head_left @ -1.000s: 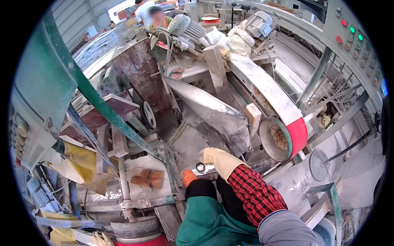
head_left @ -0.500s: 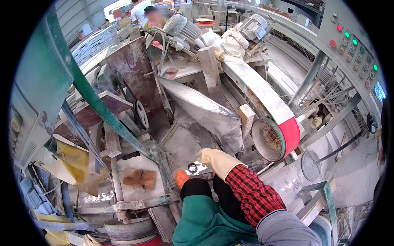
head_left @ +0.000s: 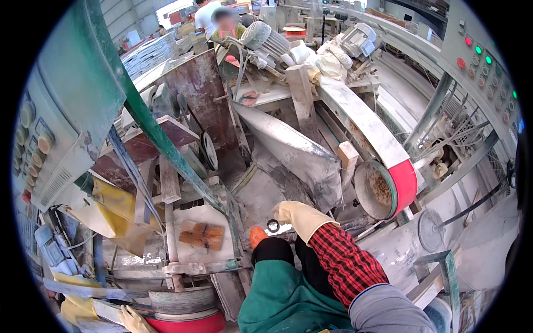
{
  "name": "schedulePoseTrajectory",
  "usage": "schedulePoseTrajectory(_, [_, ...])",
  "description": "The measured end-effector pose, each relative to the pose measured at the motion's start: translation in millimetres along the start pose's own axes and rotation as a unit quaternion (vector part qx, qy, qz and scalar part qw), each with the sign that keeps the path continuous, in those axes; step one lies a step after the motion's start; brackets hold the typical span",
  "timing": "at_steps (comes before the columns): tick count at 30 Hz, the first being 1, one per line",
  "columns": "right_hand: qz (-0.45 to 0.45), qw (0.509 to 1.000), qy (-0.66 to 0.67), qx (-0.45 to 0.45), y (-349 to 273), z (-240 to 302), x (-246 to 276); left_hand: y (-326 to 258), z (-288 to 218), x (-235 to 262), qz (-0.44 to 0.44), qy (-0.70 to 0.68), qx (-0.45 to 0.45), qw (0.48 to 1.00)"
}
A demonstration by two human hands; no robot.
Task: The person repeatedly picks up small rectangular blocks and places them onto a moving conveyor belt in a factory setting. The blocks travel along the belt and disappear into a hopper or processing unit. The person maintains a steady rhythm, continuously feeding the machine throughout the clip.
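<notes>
My right hand (head_left: 304, 218), in a cream rubber glove under a red-and-black checked sleeve, hovers in front of my knees. Its fingers curl inward, and what they hold, if anything, is hidden. Just beside the fingertips shows a small dark ring-shaped thing (head_left: 272, 226); whether the hand touches it I cannot tell. At the lower left, my gloved left hand (head_left: 133, 320) lies with fingers stretched out next to a red-edged wheel (head_left: 189, 324). The picture's lower edge cuts off part of that hand.
A belt sander's red belt (head_left: 404, 187) wraps a drum at the right. A dusty sheet-covered guard (head_left: 300, 152) stands ahead. Control panels (head_left: 483, 66) flank both sides. A green post (head_left: 161, 144) slants at left, near a brown wood piece (head_left: 201, 235). A person (head_left: 226, 26) is in the background.
My view has turned a little left, so the surroundings sit further right. More of my left hand and the lower red-edged wheel shows. My right hand keeps its pose.
</notes>
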State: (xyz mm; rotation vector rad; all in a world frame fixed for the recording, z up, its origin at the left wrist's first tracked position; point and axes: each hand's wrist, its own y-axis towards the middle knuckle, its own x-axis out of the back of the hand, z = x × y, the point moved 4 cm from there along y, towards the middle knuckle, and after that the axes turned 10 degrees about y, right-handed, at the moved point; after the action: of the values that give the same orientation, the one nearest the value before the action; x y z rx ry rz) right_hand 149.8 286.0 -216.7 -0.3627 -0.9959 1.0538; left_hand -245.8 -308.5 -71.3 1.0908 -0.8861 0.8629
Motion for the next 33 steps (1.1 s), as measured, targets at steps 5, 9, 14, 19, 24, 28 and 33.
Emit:
schedulePoseTrajectory(5, [-0.041, 0.999, -0.014, 0.028, 14.7, -24.5, -0.9, -14.5, -37.8, 47.5, -0.028, 0.005, -0.026, 0.999])
schedulePoseTrajectory(9, [0.022, 1.0, -0.002, 0.003, 21.7, -21.4, -3.3, -9.3, -4.5, 0.9, 0.006, -0.017, 0.017, 1.0])
schedulePoseTrajectory(14, [-0.032, 0.999, -0.027, 0.019, 32.3, -37.2, -4.9, -12.9, -25.5, 17.7, 0.028, -0.018, 0.011, 0.999])
schedulePoseTrajectory(19, [-0.042, 0.997, -0.043, 0.05, 15.2, -21.8, -0.9, -14.8, -18.3, 13.0, 0.018, -0.01, 0.006, 1.0])
schedulePoseTrajectory(24, [-0.036, 0.998, -0.031, 0.052, -14.9, 1.0, 11.9, -17.1, -22.3, 11.5, 0.016, -0.004, 0.0, 1.0])
schedulePoseTrajectory(28, [-0.009, 0.999, -0.015, 0.038, -17.6, 4.9, 16.5, -20.1, -26.9, 15.0, 0.038, -0.027, 0.006, 0.999])
schedulePoseTrajectory(33, [-0.048, 0.995, 0.016, 0.088, -1.2, -7.5, 12.2, -21.5, -18.6, 7.8, 0.024, -0.01, 0.003, 1.0])
